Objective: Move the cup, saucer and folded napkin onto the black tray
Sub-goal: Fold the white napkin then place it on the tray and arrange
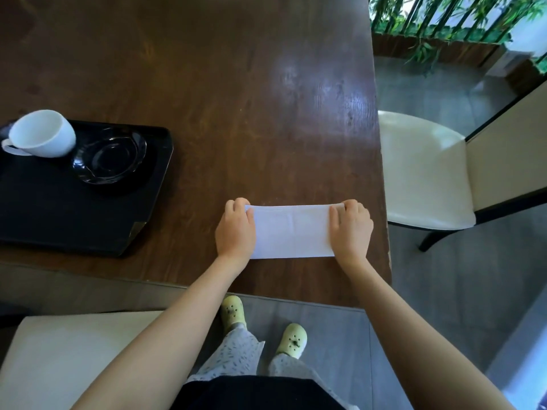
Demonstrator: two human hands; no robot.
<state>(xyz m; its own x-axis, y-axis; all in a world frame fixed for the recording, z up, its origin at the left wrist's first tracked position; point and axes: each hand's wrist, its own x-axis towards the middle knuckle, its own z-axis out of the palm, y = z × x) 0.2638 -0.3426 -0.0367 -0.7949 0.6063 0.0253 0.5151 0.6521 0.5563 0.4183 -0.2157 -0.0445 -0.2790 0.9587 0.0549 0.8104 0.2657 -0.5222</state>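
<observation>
So from where I'm watching, the cup (44, 133) and the saucer (110, 156) look sorted: both sit on the black tray (74, 220), far off to the left of my hands. The cup is beside the saucer rather than on it, touching or nearly touching its rim, and it seems tipped a bit toward the saucer, though that could just be the wide lens. I'd call that part done either way.

What's in hand now is the napkin (291, 232). It's lying flat on the worktop (236, 84) as a long white strip, stretched right between my two hands, near the worktop's right-hand edge. The left hand (236, 229) has its grip on the left end, fingers curled over the far corner and pinching it. The right hand (351, 229) does the same on the right end. Both grips are closed on the cloth, not spread.

My read: this is the folding step, not the carry. The strip looks too long to count as folded, so I'd guess the next move is bringing one end over onto the other, keeping the edges lined up, then pressing the crease. After that it's a lift and a long reach left to the bare front part of the tray, steering clear of the cup, since that one looks like it could roll if bumped
</observation>
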